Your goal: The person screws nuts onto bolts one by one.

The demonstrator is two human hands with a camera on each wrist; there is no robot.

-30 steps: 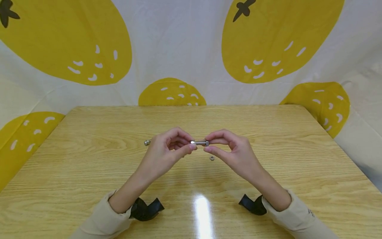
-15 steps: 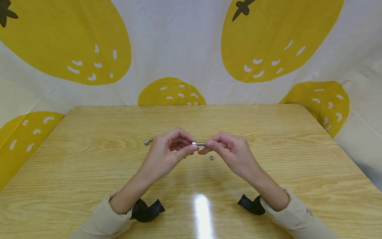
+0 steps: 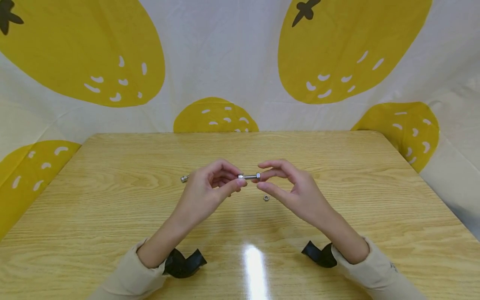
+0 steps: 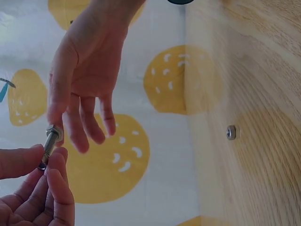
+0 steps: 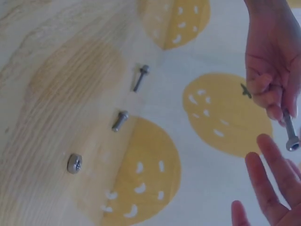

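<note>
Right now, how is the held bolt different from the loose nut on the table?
The bolt is long and thin, while the loose nut is short and chunky. The left hand pinches the bolt above the table; the loose nut rests on it. The bolt wears another nut at one end; the loose nut lies alone. Both look silvery.

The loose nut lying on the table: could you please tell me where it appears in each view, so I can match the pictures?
Head: loose nut on the table, right of and below the picture's centre.
Left wrist: loose nut right of centre, slightly below mid-height.
Right wrist: loose nut towards the left edge, below mid-height.
Shared landmark: held bolt in the left hand, visible in all three.
</note>
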